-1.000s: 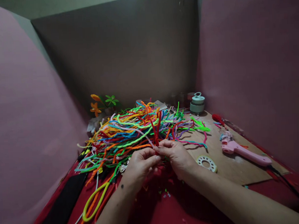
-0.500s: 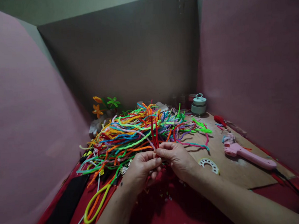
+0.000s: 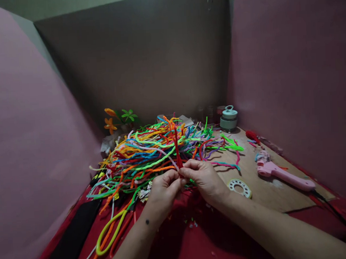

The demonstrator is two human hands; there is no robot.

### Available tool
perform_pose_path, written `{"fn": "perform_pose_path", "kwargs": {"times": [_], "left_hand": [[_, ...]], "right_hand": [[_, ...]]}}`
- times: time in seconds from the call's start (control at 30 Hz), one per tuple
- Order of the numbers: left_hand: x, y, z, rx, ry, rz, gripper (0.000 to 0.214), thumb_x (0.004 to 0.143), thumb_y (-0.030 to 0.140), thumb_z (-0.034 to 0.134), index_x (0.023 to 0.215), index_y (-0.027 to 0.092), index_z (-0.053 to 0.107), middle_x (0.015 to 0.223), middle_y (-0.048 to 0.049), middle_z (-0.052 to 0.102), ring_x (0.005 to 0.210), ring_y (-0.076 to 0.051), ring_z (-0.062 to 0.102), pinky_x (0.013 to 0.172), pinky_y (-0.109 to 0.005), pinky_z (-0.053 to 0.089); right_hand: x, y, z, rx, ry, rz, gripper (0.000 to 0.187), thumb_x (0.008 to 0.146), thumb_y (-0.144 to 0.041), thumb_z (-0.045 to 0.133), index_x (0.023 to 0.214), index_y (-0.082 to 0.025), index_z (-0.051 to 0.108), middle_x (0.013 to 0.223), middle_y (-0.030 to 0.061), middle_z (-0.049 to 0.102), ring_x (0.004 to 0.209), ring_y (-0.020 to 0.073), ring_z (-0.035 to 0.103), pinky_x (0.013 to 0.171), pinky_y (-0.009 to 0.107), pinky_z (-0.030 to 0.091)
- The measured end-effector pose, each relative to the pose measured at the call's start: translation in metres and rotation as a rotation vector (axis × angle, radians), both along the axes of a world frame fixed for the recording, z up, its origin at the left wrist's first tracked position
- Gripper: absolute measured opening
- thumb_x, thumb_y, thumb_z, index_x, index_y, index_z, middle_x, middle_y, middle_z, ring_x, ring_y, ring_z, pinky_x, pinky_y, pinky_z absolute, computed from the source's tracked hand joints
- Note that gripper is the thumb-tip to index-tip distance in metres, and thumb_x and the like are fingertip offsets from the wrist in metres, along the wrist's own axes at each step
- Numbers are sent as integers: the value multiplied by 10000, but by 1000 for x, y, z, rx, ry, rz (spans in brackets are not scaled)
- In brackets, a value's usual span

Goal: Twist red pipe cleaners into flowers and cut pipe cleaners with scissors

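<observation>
Centrally, a red bundle [image 3: 177,148] is held upright between two hands

Overall, the workplace is enclosed by a dark back wall [image 3: 141,62] and pink side panels [image 3: 290,63], and its surface is covered by a red cloth [image 3: 230,249]. On the right, part of the cloth is covered by a tan board [image 3: 267,196]. Beyond the hands, a broad, tangled pile of colourful fuzzy stems [image 3: 151,149] is spread. At lower left, a black strip [image 3: 71,237] is laid on the cloth, beside a yellow loop [image 3: 101,235].

Both forearms are angled inward from the lower edge, and the hands are brought together in front of the pile. The base of the red bundle is pinched between the thumb and fingers of the right hand [image 3: 205,181]; just below, it is gripped by the left hand [image 3: 162,189], whose fingers are curled. Its lower end is hidden by the hands, and its tips are pointed up before the pile. Whether a pale lilac stem [image 3: 170,160] reaching the fingers is also held cannot be told.

On the board, a pink tool [image 3: 286,178] with a dark cord is laid. At its far end a lidded teal jar [image 3: 229,122] is seen; its contents cannot be made out. A white ring [image 3: 241,188] with holes is placed near the right forearm. Below the hands, tiny scraps [image 3: 191,223] are scattered.
</observation>
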State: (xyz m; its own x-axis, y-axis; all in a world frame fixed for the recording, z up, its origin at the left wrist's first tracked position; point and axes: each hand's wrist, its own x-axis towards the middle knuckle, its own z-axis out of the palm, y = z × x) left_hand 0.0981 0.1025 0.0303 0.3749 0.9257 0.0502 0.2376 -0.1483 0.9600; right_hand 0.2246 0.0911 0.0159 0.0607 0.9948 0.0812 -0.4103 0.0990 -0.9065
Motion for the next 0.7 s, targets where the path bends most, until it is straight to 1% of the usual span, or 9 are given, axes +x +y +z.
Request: {"fn": "perform_pose_path", "kwargs": {"times": [0.1, 0.17, 0.23, 0.33, 0.37, 0.43, 0.5, 0.6, 0.7], "left_hand": [[-2, 0, -4, 240, 124, 7, 203, 731, 290, 561, 591, 148, 521, 529, 36, 432, 495, -74, 363, 468, -200, 292], [-3, 0, -5, 304, 168, 1, 190, 742, 274, 550, 600, 149, 534, 543, 29, 447, 512, -81, 383, 481, -201, 306], [-5, 1, -2, 253, 159, -35, 153, 728, 254, 565, 619, 150, 541, 554, 31, 458, 513, -79, 393, 480, -194, 319], [-8, 5, 5, 53, 102, -85, 86, 693, 229, 596, 680, 150, 564, 555, 36, 486, 475, -70, 406, 444, -182, 326], [-10, 6, 7, -7, 73, -71, 90, 690, 234, 601, 715, 151, 576, 552, 37, 496, 454, -69, 407, 425, -180, 324], [-14, 8, 9, -69, -6, 4, 134, 705, 267, 603, 778, 156, 589, 537, 40, 507, 419, -68, 407, 395, -180, 325], [-16, 10, 10, -83, -111, 59, 167, 718, 295, 609, 824, 167, 590, 553, 40, 527, 420, -68, 422, 395, -180, 343], [-17, 11, 9, -83, -251, 65, 201, 712, 295, 638, 873, 183, 594, 616, 38, 552, 461, -62, 455, 428, -174, 370], [-17, 10, 10, -47, -289, 57, 213, 704, 280, 655, 890, 184, 613, 710, 23, 583, 495, -54, 464, 452, -173, 374]], "right_hand": [[-1, -1, 1, -25, 61, 7, 172, 607, -262, 707, 580, -134, 595, 534, -40, 547, 511, 69, 453, 523, 213, 342], [-1, -1, 1, -44, 88, 27, 192, 593, -272, 719, 581, -134, 586, 528, -39, 547, 504, 71, 451, 518, 216, 338], [1, 1, 1, -44, 89, 43, 198, 592, -279, 721, 584, -134, 586, 538, -32, 558, 509, 75, 456, 524, 222, 339], [5, 3, 0, -35, 60, 42, 188, 615, -286, 711, 607, -135, 600, 545, -31, 563, 505, 71, 447, 523, 222, 326], [6, 4, 0, -37, 44, 39, 183, 624, -287, 706, 615, -134, 606, 545, -31, 564, 501, 69, 442, 519, 221, 319], [7, 4, -1, -35, 5, 48, 177, 638, -288, 694, 622, -129, 618, 560, -18, 582, 507, 72, 453, 521, 223, 318], [7, 3, -1, -32, -26, 80, 182, 652, -293, 681, 622, -123, 624, 588, 3, 608, 533, 85, 486, 540, 229, 334], [4, 1, 1, -45, -43, 125, 187, 644, -294, 687, 607, -123, 622, 582, 7, 613, 535, 88, 498, 548, 230, 341], [2, -1, 2, -64, -47, 155, 168, 619, -271, 698, 592, -121, 626, 534, -8, 586, 491, 75, 463, 519, 227, 327]]}}
